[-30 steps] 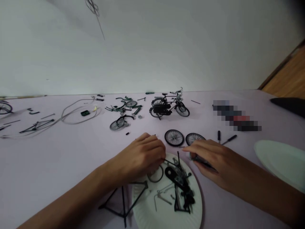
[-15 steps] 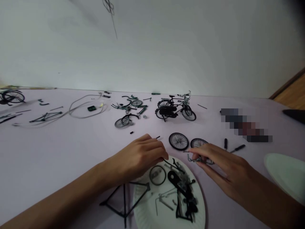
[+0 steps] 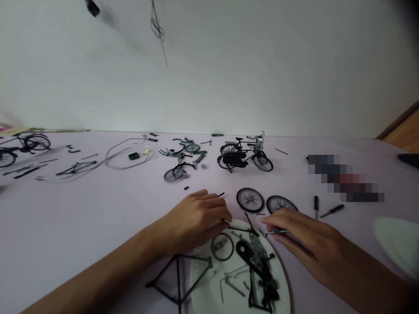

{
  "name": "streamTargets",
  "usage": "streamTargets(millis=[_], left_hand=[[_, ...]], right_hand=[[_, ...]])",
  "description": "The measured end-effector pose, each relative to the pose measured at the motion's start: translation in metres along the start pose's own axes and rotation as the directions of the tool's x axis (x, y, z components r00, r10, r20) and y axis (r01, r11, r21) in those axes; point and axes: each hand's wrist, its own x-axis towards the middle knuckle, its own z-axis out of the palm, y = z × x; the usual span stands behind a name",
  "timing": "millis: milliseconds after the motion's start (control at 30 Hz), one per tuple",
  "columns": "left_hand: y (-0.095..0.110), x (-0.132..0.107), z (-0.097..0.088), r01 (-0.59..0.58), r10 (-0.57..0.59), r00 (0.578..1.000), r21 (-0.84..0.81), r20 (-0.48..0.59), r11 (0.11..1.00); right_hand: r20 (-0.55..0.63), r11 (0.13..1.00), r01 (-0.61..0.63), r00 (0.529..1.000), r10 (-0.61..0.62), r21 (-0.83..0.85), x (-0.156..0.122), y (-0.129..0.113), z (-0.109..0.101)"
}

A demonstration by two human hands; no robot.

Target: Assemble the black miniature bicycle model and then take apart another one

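Note:
My left hand (image 3: 198, 218) is closed over the plate's far left edge, its fingers pinching the end of a thin black forked bicycle part (image 3: 251, 227). Between the thumb and fingers of my right hand (image 3: 316, 240) is a small silver handlebar (image 3: 278, 231), partly hidden by them. Below both hands lies a white paper plate (image 3: 204, 290) with a black ring (image 3: 213, 247), a black chain guard (image 3: 252, 257) and small metal pieces. A black miniature bicycle frame (image 3: 179, 279) rests against the plate's left side.
Two spoked wheels (image 3: 250, 200) lie beyond the plate. Assembled model bicycles (image 3: 242, 157) stand farther back, with loose parts (image 3: 181, 150) and a pale cable (image 3: 111, 161) to their left. On the right are small screwdrivers (image 3: 333, 210) and another white plate (image 3: 397, 242).
The forked part has swung up and out toward my right hand. My right hand has turned the handlebar, so less of it shows. The view has shifted slightly.

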Motion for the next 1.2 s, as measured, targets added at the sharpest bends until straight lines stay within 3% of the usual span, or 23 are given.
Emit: streamTargets(millis=[200,367,500,733,833,933,1067,1200], left_hand=[[-0.029,-0.019,-0.034,0.179,-0.186,0.983,0.242,0.005,0.953],[-0.033,-0.026,-0.044,0.306,-0.34,0.915,0.175,0.217,0.936],[-0.028,-0.025,-0.04,0.293,-0.306,0.908,0.089,0.286,0.952],[-0.03,-0.026,-0.041,0.304,-0.288,0.918,-0.016,0.274,0.952],[-0.02,-0.02,-0.04,0.242,-0.229,0.966,-0.103,0.12,0.965],[0.004,-0.009,-0.031,0.128,-0.162,0.983,-0.313,-0.085,0.941],[0.034,0.001,-0.015,0.025,-0.138,0.983,-0.661,-0.119,0.75],[0.043,0.002,-0.003,0.082,-0.264,0.961,-0.821,-0.086,0.565]], right_hand=[[-0.008,1.0,-0.025,1.0,0.025,0.001,-0.004,0.001,-0.005],[-0.03,0.998,-0.054,0.998,0.055,0.03,-0.002,-0.002,-0.008],[-0.046,0.997,-0.071,0.996,0.072,0.027,-0.002,-0.001,-0.007],[0.014,0.97,-0.198,0.98,0.198,0.144,-0.002,-0.006,-0.011],[0.037,0.873,-0.341,0.936,0.35,0.349,0.004,-0.018,-0.01],[0.15,0.661,-0.455,0.873,0.465,0.597,0.009,-0.031,-0.005],[0.231,0.464,-0.463,0.85,0.473,0.755,0.012,-0.04,-0.002],[0.267,0.371,-0.461,0.843,0.466,0.806,0.013,-0.041,-0.006]])
